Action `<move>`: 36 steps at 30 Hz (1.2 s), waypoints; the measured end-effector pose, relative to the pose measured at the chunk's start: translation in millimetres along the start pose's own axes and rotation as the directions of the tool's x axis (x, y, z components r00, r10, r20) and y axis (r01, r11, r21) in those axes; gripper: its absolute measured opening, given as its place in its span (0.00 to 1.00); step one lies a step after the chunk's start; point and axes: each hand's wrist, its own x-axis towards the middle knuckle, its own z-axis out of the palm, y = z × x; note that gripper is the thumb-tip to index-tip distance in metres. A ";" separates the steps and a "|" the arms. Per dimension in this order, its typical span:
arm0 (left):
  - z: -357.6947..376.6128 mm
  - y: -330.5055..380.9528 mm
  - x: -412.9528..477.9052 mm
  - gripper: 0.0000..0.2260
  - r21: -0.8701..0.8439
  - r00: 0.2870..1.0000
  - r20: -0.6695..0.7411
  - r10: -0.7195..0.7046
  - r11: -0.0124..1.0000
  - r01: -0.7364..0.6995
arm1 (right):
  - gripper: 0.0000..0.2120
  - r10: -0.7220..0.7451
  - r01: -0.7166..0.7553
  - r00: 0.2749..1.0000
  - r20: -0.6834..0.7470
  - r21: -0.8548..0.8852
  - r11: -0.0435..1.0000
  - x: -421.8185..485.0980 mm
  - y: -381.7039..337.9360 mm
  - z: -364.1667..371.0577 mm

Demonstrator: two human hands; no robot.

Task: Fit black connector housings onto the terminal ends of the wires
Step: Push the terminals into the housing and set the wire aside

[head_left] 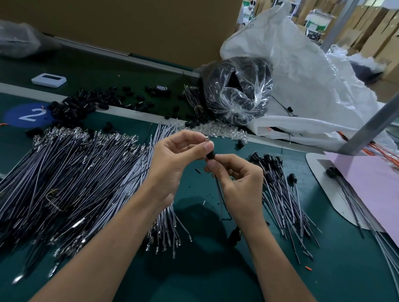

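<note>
Above the green table, my left hand (177, 159) pinches a wire's metal terminal end (206, 139) between thumb and fingers. My right hand (236, 176) pinches a small black connector housing (210, 155) just below that terminal; a thin wire (221, 198) hangs from under this hand. A big heap of bare-ended grey wires (72, 178) lies to the left. Wires with black housings fitted (282, 192) lie in a pile on the right. Loose black housings (92, 99) are scattered at the back left.
A clear bag of black parts (238, 90) and a large white sack (302, 70) sit at the back right. A slanted metal post (380, 114) rises on the right over pink paper (381, 190). A white device (49, 80) and a blue "2" sticker (28, 115) lie at the left.
</note>
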 end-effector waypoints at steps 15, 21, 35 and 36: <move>-7.5 1.0 1.1 0.07 -0.132 0.995 0.086 -0.046 0.990 0.058 | 0.07 0.029 -0.039 0.997 0.065 0.158 0.987 0.5 -3.1 -0.8; -5.6 2.5 1.6 0.02 -0.139 0.996 0.046 -0.070 0.987 0.076 | 0.05 0.007 -0.014 0.997 0.073 0.100 0.995 0.3 -3.4 -0.7; -2.6 -3.6 -2.0 0.15 0.182 0.973 0.161 -0.165 0.974 0.135 | 0.09 0.014 -0.012 1.000 -0.006 0.187 0.982 3.3 4.1 -3.0; -1.9 -4.0 -2.2 0.15 0.163 0.978 0.148 -0.148 0.979 0.123 | 0.09 0.010 -0.010 1.000 -0.003 0.179 0.984 3.4 4.5 -3.3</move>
